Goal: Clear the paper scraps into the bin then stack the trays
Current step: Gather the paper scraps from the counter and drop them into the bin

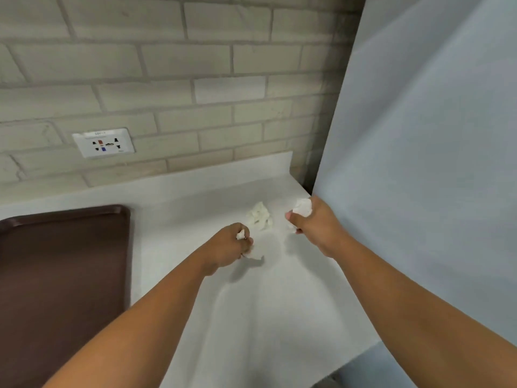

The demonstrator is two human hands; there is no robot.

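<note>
My left hand (229,245) is curled round a small white paper scrap (241,235), with a bit more paper poking out below its fingers. My right hand (313,224) grips a larger crumpled white scrap (303,207). Between the two hands, a little farther back, a third crumpled white scrap (260,217) lies loose on the white counter (251,303). A dark brown tray (64,275) lies flat on the counter at the left, cut off by the frame edge. No bin is in view.
A brick wall (167,79) with a white socket plate (103,143) backs the counter. A tall pale grey panel (433,135) stands at the right end of the counter. The counter's front edge runs at lower right.
</note>
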